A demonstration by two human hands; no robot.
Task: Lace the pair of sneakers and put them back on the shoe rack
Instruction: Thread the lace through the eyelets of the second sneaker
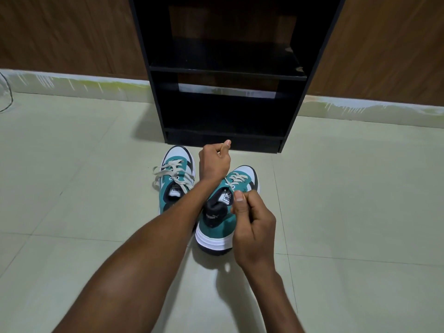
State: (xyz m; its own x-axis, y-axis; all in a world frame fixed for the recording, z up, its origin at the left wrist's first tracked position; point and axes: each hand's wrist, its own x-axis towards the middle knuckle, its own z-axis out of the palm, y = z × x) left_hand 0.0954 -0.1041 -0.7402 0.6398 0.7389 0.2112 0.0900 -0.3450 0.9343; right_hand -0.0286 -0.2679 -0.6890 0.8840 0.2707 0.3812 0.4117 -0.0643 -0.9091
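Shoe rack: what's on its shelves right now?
The shoe rack shows nothing on its two visible shelves; both sneakers, left and right, sit on the floor before it. Its shelf interiors are dark, and anything above the frame is out of view.

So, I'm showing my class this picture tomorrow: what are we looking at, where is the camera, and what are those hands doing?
The camera sits on a person's head, looking down at their own bare arms. No machine here. Two green sneakers stand on the tiled floor before a black shoe rack. The left sneaker is laced, its ends loose. The left hand and right hand each seem to pinch a lace end of the right sneaker, pulling it tight.
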